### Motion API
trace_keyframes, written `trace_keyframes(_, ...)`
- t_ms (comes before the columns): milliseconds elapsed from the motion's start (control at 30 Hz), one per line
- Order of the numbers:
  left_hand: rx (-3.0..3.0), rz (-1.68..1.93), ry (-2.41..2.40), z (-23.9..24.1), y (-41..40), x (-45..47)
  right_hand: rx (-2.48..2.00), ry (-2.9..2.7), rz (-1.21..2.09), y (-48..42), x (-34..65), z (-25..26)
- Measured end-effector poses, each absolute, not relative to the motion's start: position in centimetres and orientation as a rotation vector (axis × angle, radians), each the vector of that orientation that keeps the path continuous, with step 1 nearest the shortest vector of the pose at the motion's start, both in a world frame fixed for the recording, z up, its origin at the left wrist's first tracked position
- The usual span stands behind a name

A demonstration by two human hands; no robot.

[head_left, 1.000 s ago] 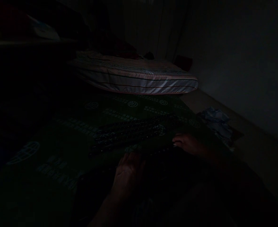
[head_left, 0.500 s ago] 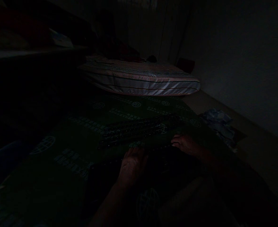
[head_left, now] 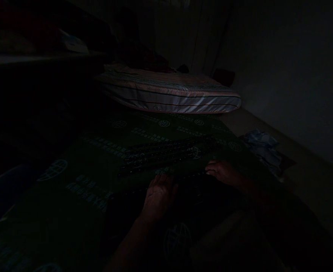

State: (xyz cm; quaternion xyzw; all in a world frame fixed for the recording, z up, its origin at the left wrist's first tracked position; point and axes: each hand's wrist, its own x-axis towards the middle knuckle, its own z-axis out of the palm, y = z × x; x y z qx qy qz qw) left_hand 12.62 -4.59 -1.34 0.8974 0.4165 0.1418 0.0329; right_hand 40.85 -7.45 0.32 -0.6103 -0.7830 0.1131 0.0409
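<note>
In the dim light, a black piece that looks like cloth (head_left: 127, 207) lies spread before me, with small pale dots along its far edge. My left hand (head_left: 158, 192) rests palm down on it, fingers stretched out over that edge. At the right end of the same edge is my right hand (head_left: 220, 172), its fingers bent and closed on the cloth; the thumb is hard to make out. Just beyond both hands, several long dark strips (head_left: 155, 156) with pale dots lie side by side. Beneath everything is a green printed sheet (head_left: 93, 166) with globe marks and lettering.
A mattress with a striped cover (head_left: 178, 96) is at the far end. On the left stands a shelf or table (head_left: 42, 58) with items on it. Crumpled pale cloth or plastic (head_left: 261, 145) lies on the floor at right, near the wall (head_left: 291, 75).
The view has shifted very slightly. Both hands stay in nearly the same places on the black cloth, and the dotted strips have not moved.
</note>
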Motion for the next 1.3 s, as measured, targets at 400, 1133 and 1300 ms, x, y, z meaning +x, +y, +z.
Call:
trace_keyframes(400,2.753,0.514,1.248,-1.6,-4.5,12.6,-1.924,-2.493,0.328,-7.3,40.2,1.2)
trace_keyframes(1133,2.743,0.437,1.258,-1.0,-4.6,12.7,-1.903,-2.44,0.152,-8.3,40.4,-0.6)
trace_keyframes(1300,2.75,0.438,1.253,-1.1,-4.6,12.7,-1.884,-2.343,-0.065,-10.1,39.6,-2.9)
